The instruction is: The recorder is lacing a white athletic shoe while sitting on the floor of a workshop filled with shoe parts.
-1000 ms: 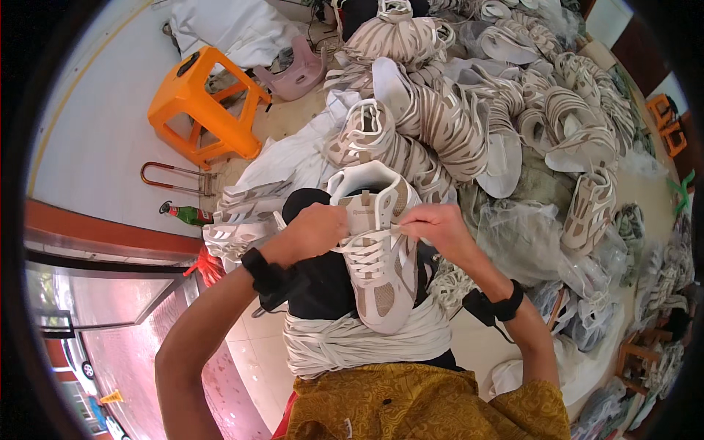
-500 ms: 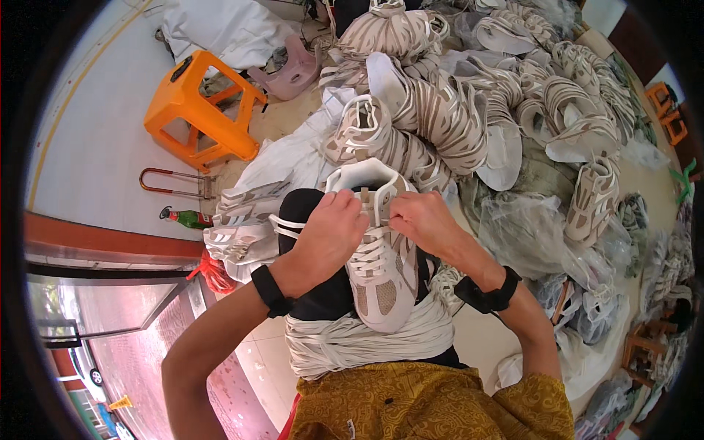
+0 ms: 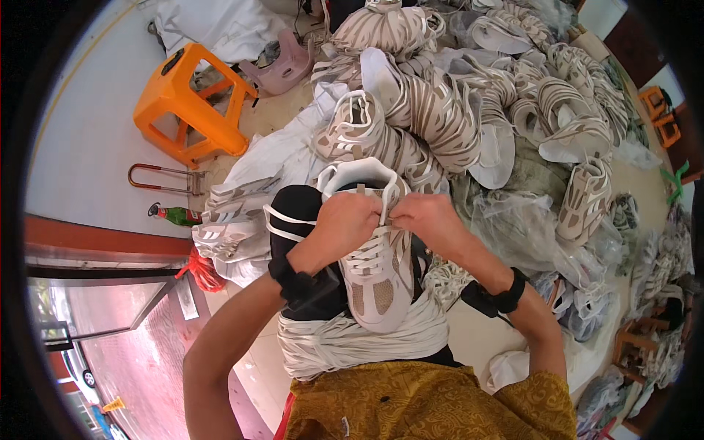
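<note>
A beige and white sneaker (image 3: 378,290) rests on my lap, toe toward me, with white laces crossed over its lower tongue. My left hand (image 3: 347,226) is closed at the upper eyelets, and a white shoelace (image 3: 287,222) trails from it to the left over my dark-trousered knee. Opposite it, my right hand (image 3: 434,220) pinches at the right eyelet edge, fingertips close to the left hand's. Both seem to grip the lace; the fingers partly hide it. A thick bundle of white laces (image 3: 352,348) lies across my lap, below the toe.
Beyond my knees, stacked shoe uppers (image 3: 440,114) and an unlaced sneaker (image 3: 355,121) cover the floor. Clear plastic bags (image 3: 517,227) lie at right. An orange stool (image 3: 192,103), a green bottle (image 3: 176,214) and a red plastic bundle (image 3: 202,270) are at left.
My left hand has moved right, in over the tongue, closer to my right hand. The right hand stays at the right eyelet edge. The whole view has shifted slightly.
</note>
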A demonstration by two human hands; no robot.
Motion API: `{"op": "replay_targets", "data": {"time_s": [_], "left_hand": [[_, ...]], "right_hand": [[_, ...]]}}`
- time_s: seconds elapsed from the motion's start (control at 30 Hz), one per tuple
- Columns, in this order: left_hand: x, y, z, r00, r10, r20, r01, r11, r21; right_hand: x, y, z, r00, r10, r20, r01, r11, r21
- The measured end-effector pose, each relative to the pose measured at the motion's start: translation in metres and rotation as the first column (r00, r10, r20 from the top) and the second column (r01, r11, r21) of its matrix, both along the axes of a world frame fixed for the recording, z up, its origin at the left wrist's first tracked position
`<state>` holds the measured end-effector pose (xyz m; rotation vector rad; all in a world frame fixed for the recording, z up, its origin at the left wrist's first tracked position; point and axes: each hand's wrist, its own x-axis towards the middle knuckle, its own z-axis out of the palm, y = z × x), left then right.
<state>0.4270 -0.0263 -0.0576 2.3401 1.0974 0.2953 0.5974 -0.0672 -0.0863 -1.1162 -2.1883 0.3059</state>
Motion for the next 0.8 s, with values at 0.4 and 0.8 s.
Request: {"op": "replay_targets", "data": {"time_s": [0.4, 0.8], "left_hand": [[-0.021, 0.017, 0.029, 0.932, -0.281, -0.23, 0.215, 0.938, -0.271], [-0.044, -0.031, 0.132, 0.673, 0.507, 0.539, 0.186, 0.59, -0.786]], "right_hand": [[-0.01, 0.013, 0.009, 0.966, -0.039, -0.254, -0.022, 0.972, -0.232], [-0.06, -0.013, 0.078, 0.948, 0.168, -0.27, -0.147, 0.984, 0.096]]}}
